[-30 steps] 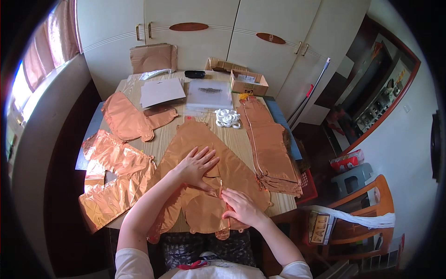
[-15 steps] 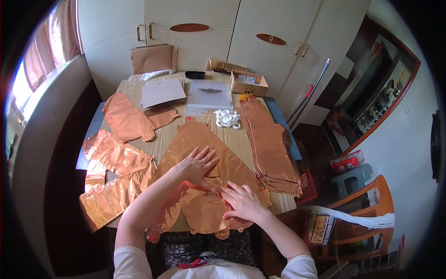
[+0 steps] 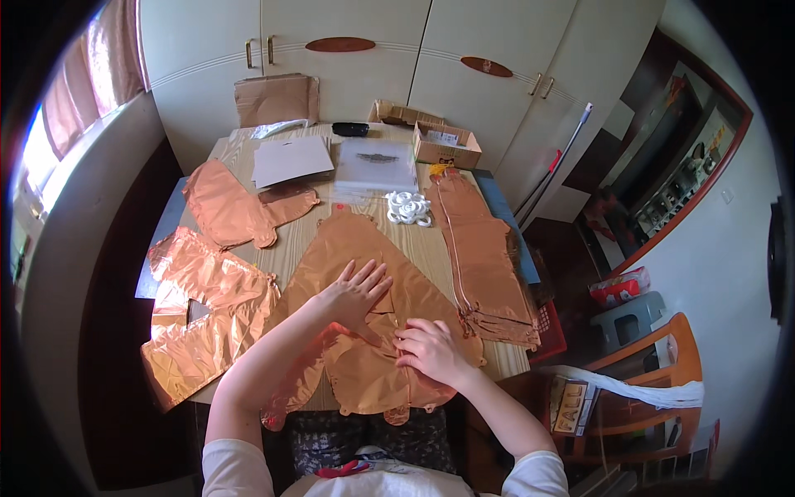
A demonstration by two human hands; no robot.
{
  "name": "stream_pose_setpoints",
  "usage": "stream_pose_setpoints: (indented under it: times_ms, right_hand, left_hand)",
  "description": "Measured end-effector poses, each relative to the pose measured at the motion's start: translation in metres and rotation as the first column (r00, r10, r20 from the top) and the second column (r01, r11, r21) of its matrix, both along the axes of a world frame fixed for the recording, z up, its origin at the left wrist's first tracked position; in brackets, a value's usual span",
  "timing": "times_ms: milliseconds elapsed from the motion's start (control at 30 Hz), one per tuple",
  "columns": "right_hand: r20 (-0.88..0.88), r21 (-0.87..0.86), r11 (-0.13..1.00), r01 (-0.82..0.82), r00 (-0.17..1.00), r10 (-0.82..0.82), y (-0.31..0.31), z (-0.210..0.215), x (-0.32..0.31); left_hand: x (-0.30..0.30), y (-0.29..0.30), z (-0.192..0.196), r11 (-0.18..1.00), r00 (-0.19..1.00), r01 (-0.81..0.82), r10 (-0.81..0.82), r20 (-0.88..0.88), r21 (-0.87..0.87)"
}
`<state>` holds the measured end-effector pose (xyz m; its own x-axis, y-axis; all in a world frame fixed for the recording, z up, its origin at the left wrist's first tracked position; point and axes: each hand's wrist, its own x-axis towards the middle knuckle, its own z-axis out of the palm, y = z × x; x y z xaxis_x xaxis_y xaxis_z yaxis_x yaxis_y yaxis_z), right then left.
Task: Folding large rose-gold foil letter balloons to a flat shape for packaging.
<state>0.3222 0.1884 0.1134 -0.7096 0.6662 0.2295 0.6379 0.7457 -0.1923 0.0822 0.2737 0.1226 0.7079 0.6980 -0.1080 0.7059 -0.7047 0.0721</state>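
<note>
A large flat copper-coloured foil balloon (image 3: 356, 240) lies across the near middle of the table, its lower part folded over. My left hand (image 3: 358, 291) rests flat on its centre, fingers spread. Just to the right and nearer me, my right hand (image 3: 432, 352) touches the folded foil. Its fingers are bent, with the thumb apart from them, and it is open. A crumpled shiny foil balloon (image 3: 186, 348) lies by my left forearm; another flat foil balloon (image 3: 219, 199) is behind it.
A stack of folded foil balloons (image 3: 480, 257) lies on the right. White ribbon rings (image 3: 407, 209), a clear plastic packet (image 3: 373, 170), pale cards (image 3: 291, 163), a black tray (image 3: 350, 129) and a small carton (image 3: 445, 147) occupy the far side. A wooden chair (image 3: 687, 356) stands at right.
My right hand has drawn its fingers in and shifted slightly over the folded foil, which now lies smoother between my hands. My left hand stays nearly where it was.
</note>
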Motion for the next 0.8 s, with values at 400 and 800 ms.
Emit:
stream_pose_setpoints:
  times_ms: [400,800]
  right_hand:
    - [0.362,-0.118,0.993,-0.002,0.931,0.045,-0.005,0.024,0.0]
    - [0.22,-0.097,0.988,-0.119,0.966,0.138,-0.06,0.019,0.027]
  left_hand:
    - [-0.003,0.003,-0.005,0.999,0.999,0.021,-0.019,-0.031,0.051]
    - [-0.003,0.002,-0.005,0.998,0.999,0.032,-0.033,0.018,0.049]
